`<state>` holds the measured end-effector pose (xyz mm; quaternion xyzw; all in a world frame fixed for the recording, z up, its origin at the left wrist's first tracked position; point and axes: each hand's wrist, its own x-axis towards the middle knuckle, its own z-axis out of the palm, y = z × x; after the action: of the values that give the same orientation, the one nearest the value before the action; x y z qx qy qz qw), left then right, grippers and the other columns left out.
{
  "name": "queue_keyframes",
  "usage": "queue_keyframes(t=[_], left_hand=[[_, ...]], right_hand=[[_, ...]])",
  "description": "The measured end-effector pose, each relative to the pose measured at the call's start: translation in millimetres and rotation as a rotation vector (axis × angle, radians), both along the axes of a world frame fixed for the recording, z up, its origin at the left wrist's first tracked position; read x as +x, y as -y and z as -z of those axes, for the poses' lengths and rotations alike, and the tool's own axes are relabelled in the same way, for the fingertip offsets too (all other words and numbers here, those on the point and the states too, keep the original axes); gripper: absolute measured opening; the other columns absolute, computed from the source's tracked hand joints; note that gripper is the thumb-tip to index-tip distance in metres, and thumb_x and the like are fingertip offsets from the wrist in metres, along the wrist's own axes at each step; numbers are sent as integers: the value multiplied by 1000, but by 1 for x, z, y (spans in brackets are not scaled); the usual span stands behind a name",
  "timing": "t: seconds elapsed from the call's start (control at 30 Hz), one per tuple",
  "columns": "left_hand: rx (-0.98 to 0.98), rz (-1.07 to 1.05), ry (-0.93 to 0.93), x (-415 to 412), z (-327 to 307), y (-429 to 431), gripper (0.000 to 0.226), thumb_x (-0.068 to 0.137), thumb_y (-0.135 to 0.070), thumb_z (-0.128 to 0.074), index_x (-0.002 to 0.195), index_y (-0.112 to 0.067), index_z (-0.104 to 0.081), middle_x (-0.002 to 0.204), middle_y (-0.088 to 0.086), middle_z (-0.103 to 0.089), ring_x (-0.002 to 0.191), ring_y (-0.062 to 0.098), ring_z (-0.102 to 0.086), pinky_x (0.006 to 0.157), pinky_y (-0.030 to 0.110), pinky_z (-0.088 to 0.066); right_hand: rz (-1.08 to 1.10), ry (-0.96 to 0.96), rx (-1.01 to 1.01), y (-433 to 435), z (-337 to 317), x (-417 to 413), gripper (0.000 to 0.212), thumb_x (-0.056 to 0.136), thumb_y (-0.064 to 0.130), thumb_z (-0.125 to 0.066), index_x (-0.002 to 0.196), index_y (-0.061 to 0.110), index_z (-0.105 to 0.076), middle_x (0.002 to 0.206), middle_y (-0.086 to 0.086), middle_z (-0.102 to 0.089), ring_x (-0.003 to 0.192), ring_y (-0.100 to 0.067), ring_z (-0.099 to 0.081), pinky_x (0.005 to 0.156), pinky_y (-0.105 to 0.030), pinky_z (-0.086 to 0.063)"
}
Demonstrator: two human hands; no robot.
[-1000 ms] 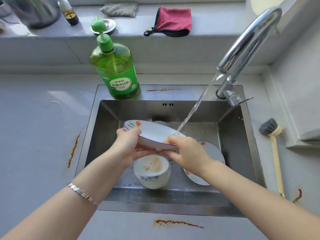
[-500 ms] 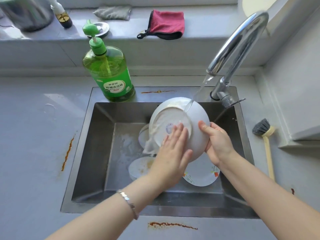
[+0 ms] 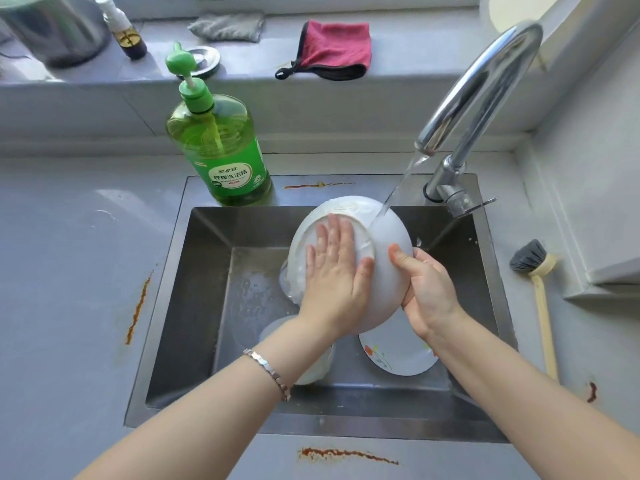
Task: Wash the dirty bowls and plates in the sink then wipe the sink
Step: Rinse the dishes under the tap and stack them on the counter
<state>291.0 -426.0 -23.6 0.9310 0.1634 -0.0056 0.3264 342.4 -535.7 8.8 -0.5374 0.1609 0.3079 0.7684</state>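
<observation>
A white plate is held tilted over the steel sink, its underside facing me, under the running water of the faucet. My right hand grips the plate's right rim, thumb on the underside. My left hand lies flat with straight fingers on the plate's foot ring. Below, a flower-patterned plate lies on the sink floor. A white bowl stands partly hidden under my left forearm.
A green dish-soap pump bottle stands on the sink's back rim. A dish brush lies on the counter to the right. A red cloth, a grey cloth and a metal strainer sit on the sill. Rusty stains mark the counter.
The plate went from flat, gripped at both rims, to tilted with its underside up. My left hand let go of the rim and slid up over the foot ring.
</observation>
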Motion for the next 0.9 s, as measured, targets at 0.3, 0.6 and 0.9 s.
queue_keyframes(t=[0.3, 0.6, 0.9], left_hand=[[59, 120, 282, 38, -20, -35, 54, 93, -42, -25, 137, -22, -47, 147, 8, -40, 139, 30, -30, 112, 40, -21], [32, 173, 226, 29, -20, -12, 64, 88, -45, -13, 142, -24, -38, 154, 4, -25, 145, 26, -9, 115, 40, -6], [-86, -5, 178, 43, -16, -27, 59, 92, -46, -18, 143, -23, -37, 154, 1, -27, 144, 19, -14, 114, 34, -8]], right_hand=[[-181, 313, -168, 5, -7, 6, 14, 86, 9, -61, 73, 10, -55, 74, -7, -63, 69, -19, -57, 62, -30, -47], [-221, 444, -294, 0, -2, 8, 28, 85, 14, -66, 64, 15, -47, 67, -5, -51, 68, -19, -44, 66, -35, -36], [-154, 336, -209, 1, -2, 12, 17, 87, 8, -60, 71, 12, -55, 73, -7, -61, 72, -22, -54, 69, -35, -43]])
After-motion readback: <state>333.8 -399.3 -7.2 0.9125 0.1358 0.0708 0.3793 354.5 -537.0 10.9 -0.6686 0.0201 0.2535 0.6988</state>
